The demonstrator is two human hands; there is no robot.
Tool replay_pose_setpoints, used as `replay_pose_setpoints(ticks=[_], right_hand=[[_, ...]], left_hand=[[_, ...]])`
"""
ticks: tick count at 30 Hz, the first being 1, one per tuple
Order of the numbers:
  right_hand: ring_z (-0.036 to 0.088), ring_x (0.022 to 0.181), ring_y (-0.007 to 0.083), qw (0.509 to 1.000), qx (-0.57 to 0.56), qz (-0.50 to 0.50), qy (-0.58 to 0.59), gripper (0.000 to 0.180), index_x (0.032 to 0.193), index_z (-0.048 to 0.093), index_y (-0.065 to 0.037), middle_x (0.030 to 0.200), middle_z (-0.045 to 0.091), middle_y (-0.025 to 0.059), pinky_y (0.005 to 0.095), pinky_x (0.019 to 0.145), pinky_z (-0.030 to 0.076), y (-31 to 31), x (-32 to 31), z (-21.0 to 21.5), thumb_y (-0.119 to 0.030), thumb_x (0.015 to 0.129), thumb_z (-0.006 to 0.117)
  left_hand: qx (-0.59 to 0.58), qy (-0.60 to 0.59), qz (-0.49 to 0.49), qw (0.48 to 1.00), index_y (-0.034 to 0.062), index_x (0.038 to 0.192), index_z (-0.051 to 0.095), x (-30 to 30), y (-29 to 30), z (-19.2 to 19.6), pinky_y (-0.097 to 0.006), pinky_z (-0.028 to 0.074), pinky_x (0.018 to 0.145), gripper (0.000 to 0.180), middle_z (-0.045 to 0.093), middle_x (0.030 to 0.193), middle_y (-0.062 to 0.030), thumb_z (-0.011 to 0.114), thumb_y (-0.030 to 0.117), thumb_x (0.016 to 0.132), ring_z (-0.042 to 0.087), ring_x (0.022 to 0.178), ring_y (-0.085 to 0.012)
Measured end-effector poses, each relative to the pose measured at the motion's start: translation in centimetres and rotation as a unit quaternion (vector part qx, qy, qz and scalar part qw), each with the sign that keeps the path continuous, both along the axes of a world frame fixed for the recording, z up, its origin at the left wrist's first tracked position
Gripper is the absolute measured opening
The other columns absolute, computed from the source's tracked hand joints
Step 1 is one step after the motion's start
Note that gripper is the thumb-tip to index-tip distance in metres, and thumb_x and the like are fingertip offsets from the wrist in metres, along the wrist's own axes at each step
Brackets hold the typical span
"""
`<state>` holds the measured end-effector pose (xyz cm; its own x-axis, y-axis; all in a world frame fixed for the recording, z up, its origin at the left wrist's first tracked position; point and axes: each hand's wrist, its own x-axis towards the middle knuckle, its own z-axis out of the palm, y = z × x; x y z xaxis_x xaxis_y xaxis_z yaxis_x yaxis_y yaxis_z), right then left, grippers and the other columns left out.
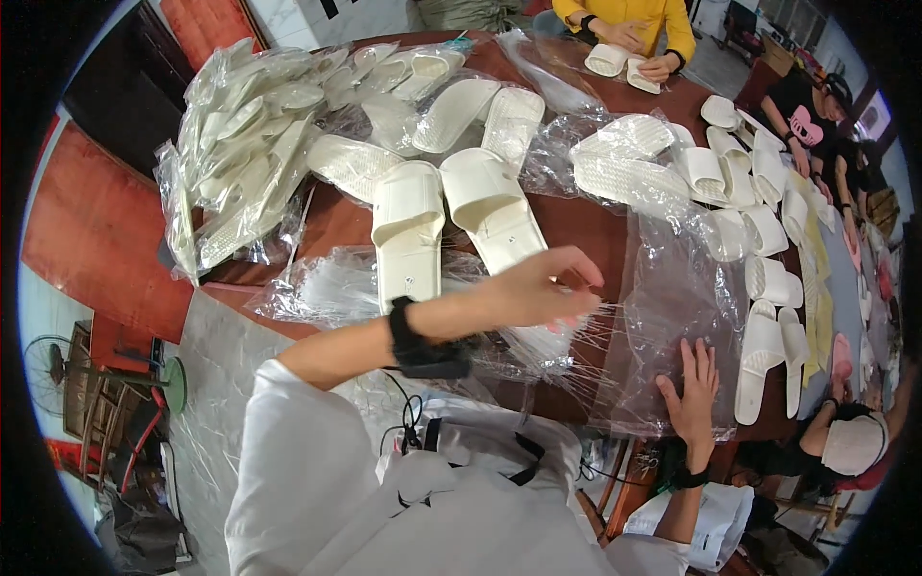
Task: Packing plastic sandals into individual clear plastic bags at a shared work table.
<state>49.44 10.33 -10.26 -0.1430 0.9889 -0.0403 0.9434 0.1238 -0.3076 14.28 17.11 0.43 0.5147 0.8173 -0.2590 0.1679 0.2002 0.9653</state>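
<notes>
On the worktop [576,226] | left hand [538,288] pinching clear bag [672,317] edge | right hand [691,389] open, flat on bag | step: bag opening | next: likely slippers [451,216] inserted.

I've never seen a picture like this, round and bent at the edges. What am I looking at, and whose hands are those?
There is no machine here: a person wears a wide-angle camera on the head, looking down, which bends the edges. The left hand reaches across and pinches thin clear plastic bags from a stack. The right hand lies flat on a clear bag spread on the dark wooden table. A pair of white slippers lies just beyond, with bagged slippers heaped to the left. Other people handle slippers across the table.
</notes>
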Motion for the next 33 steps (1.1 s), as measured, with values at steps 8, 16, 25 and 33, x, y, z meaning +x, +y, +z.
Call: replay_pose_setpoints(ticks=[8, 16, 25, 33], right_hand=[[0.040, 0.132, 0.0388, 0.990, 0.110, -0.020, 0.081, 0.049, 0.135, 0.050, -0.003, 0.142, 0.044, 0.0195, 0.0443, 0.110, 0.031, -1.8, -1.5, 3.1, -0.009, 0.088, 0.062], [0.039, 0.132, 0.0402, 0.979, 0.050, 0.072, 0.182, 0.045, 0.133, 0.052, -0.005, 0.139, 0.046, 0.0190, 0.0486, 0.110, 0.029, -5.4, -8.7, 5.3, -0.018, 0.091, 0.062], [0.037, 0.133, 0.0409, 0.985, 0.045, 0.090, 0.137, 0.040, 0.128, 0.052, -0.007, 0.140, 0.045, 0.0170, 0.0516, 0.110, 0.028, -4.4, -8.0, 1.9, -0.018, 0.092, 0.061], [0.042, 0.131, 0.0392, 0.975, 0.118, 0.050, 0.182, 0.031, 0.121, 0.056, -0.003, 0.133, 0.050, 0.0192, 0.0454, 0.107, 0.034, -5.1, -8.3, 2.5, -0.006, 0.090, 0.060]], left_hand=[[0.310, 0.403, 0.082, 0.857, 0.0140, 0.119, 0.061, -13.2, 1.6, 1.9, -0.038, 0.053, 0.084, 0.038, 0.062, 0.110, -0.0134, 0.065, 0.005, 0.083, 0.063, 0.094, -0.0269], [0.528, 0.554, -0.087, 0.638, 0.0272, 0.131, 0.056, -17.1, 4.7, -5.7, -0.042, 0.045, 0.099, 0.064, 0.043, 0.135, -0.0147, 0.066, -0.002, 0.075, 0.044, 0.123, -0.0325], [0.548, 0.589, -0.062, 0.590, 0.0138, 0.112, 0.057, -15.3, 6.2, -7.3, -0.036, 0.052, 0.084, 0.034, 0.050, 0.112, -0.0099, 0.061, 0.004, 0.079, 0.056, 0.104, -0.0242], [0.594, 0.538, -0.007, 0.598, 0.0109, 0.099, 0.057, -15.7, 6.4, -5.6, -0.035, 0.053, 0.075, 0.021, 0.050, 0.095, -0.0072, 0.060, 0.005, 0.079, 0.055, 0.092, -0.0242]])
